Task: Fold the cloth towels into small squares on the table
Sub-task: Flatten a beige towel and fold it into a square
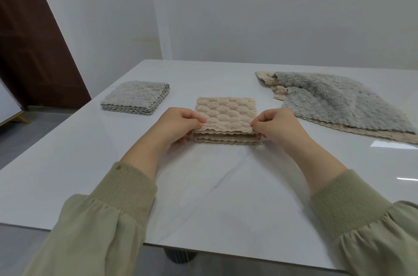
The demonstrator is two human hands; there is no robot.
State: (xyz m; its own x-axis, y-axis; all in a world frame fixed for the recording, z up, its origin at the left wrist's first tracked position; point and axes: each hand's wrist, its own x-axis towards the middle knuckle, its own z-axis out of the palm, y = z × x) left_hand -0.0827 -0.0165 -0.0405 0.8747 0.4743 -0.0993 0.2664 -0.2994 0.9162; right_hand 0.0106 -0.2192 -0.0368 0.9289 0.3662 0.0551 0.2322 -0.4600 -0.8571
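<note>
Pinching the two near corners of a folded beige towel (226,117), a person's left hand (183,124) and right hand (278,126) each close a thumb on top and curled fingers beneath the upper layers, which sit a little raised above the lower layers along the near edge. The towel lies at the middle of a white table (203,196), directly ahead of the person. Its plush, quilted pile and wavy trimmed edge suggest a light, soft, limp cloth that will sag wherever it is not supported and whose thick layers are likely to spring apart once released. The corners, where the edges line up, look like the surest places to hold it. The fabric itself should give a good grip, though the glossy tabletop may let the whole stack slide. To the far left, well apart, a folded grey towel (135,100) rests as a finished square. To the right, an unfolded grey towel (339,99) lies spread over an unfolded beige towel (366,134), their far corner rumpled. The tabletop is smooth, faintly veined and reflects light. Olive sleeves (126,187) with ribbed cuffs frame the scene. Behind stand a plain pale wall (248,15) and, at left, a dark brown door (34,38).
</note>
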